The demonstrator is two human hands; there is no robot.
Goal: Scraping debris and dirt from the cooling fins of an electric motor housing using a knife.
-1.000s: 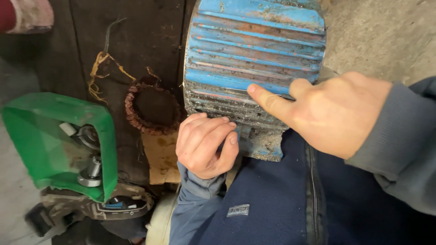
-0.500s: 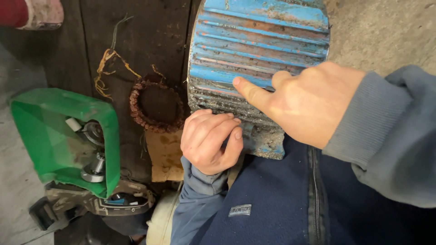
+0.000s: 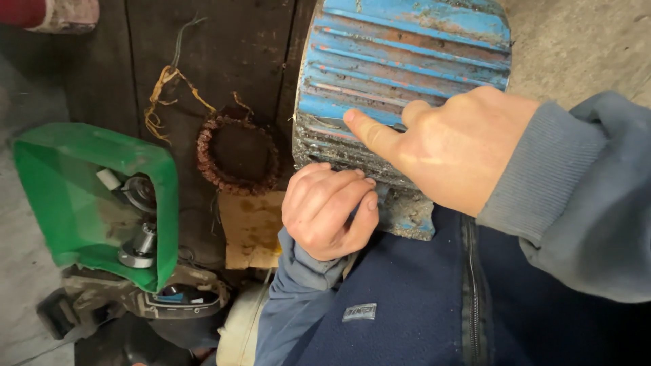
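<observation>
A worn blue ribbed motor housing (image 3: 407, 61) lies in front of me, its paint chipped and its lower edge grimy. My right hand (image 3: 454, 146) rests on its ribs, index finger stretched out to the left along a fin. My left hand (image 3: 329, 210) is curled into a loose fist against the housing's lower left edge; whether anything is inside the fist is hidden. A copper-brown ring of stator winding (image 3: 237, 152) lies on the dark boards just left of the housing.
A green plastic tub (image 3: 88, 196) at the left holds metal parts and a bearing. Below it lies a power tool body (image 3: 142, 298). A brown cardboard scrap (image 3: 251, 230) sits under the winding. Frayed wires (image 3: 166, 95) trail upward. Another person's shoe (image 3: 61, 13) shows top left.
My right hand has slid leftward over the housing, the index fingertip now further along the ribs. The left fist stays put. The view has shifted slightly.
</observation>
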